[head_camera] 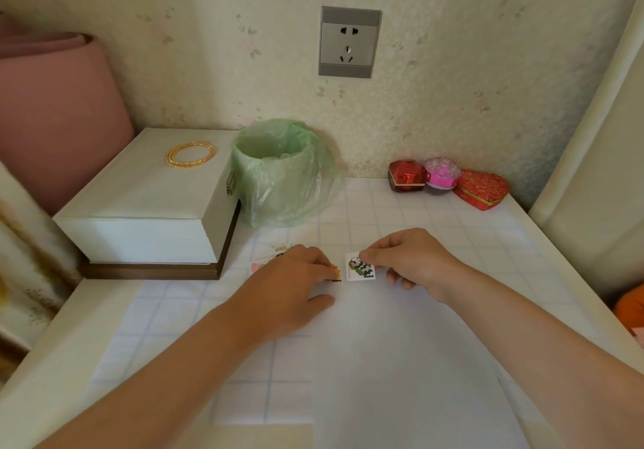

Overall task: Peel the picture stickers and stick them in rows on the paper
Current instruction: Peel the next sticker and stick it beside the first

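Right grip [411, 260]: thumb and forefinger closed in a pinch on the top right corner of a small square sticker [361, 267] with a green-and-black picture, held just over the white paper [400, 344] on the bench [495, 239].

Left grip [296, 281]: fingers laid out flat, nothing clasped, tips pressed on an orange sticker [335, 270] just left of the square one. A pink sticker [258, 266] shows past the knuckles.

Handling, judged: the sticker is featherweight, limp and tacky underneath, and likely to curl or fold onto itself. It is best held at one corner by the fingertips and smoothed down from the opposite edge.
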Tool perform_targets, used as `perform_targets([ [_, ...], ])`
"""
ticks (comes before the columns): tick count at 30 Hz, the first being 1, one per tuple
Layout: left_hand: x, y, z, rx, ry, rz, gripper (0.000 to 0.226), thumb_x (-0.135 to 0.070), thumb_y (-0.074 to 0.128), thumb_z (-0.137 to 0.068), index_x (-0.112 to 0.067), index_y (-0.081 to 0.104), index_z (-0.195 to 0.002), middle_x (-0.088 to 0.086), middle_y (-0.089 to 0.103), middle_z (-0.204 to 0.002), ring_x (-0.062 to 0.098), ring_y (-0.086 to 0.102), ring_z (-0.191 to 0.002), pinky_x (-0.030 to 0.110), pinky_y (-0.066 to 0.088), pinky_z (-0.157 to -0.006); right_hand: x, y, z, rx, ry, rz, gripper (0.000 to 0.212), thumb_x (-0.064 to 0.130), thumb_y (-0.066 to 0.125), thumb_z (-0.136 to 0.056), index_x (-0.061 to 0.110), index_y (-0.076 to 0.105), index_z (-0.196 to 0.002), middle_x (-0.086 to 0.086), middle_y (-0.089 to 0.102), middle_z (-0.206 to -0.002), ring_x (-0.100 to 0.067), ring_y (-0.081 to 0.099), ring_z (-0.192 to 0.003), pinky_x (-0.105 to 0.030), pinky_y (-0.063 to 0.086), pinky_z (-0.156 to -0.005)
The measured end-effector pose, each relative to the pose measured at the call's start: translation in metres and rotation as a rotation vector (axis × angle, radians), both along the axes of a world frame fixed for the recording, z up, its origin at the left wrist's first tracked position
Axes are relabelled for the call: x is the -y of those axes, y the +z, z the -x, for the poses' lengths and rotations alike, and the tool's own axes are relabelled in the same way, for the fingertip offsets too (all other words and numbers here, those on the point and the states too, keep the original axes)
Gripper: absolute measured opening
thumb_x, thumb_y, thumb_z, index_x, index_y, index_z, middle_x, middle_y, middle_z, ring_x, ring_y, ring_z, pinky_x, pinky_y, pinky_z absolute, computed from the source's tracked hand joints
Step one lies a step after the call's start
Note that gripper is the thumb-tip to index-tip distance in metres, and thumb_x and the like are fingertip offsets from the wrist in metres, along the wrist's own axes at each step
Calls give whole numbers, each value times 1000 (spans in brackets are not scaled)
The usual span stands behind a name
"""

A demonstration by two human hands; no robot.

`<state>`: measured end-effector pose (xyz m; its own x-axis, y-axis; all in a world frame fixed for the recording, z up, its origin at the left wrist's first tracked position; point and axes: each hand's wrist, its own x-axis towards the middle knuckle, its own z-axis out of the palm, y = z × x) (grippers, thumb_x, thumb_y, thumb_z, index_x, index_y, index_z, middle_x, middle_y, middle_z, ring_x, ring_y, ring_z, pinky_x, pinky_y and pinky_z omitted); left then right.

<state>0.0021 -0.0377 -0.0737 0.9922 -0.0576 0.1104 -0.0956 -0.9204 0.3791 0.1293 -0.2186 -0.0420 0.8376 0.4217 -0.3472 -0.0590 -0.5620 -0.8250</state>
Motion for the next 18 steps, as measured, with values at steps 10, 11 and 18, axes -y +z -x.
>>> perform_targets([
  [10, 1, 1, -2, -25, 24, 16, 40, -35, 64, -91, -30, 62, -131, -16, 53, -129, 5, 42, -122, 19, 34, -100, -7, -13, 0, 130, 6, 35, 12, 23, 85, -77, 14, 78, -75, 4, 67, -58, -10, 49, -44, -22, 42, -48],
  [11, 1, 1, -2, -28, 25, 18, 40, -35, 64, -91, -30, 61, -131, -16, 53, -129, 5, 42, -122, 19, 33, -100, -7, -15, -1, 143, 5, 42, 12, 24, 86, -76, 14, 78, -75, 4, 68, -59, -8, 49, -43, -23, 42, -50],
  [18, 1, 2, -2, -29, 10, 10, 40, -34, 64, -91, -29, 61, -131, -14, 53, -128, 7, 43, -121, 18, 32, -98, -10, -21, -3, 205, 1, 72, 14, 27, 87, -73, 18, 78, -71, 3, 71, -63, -3, 50, -41, -19, 38, -45],
])
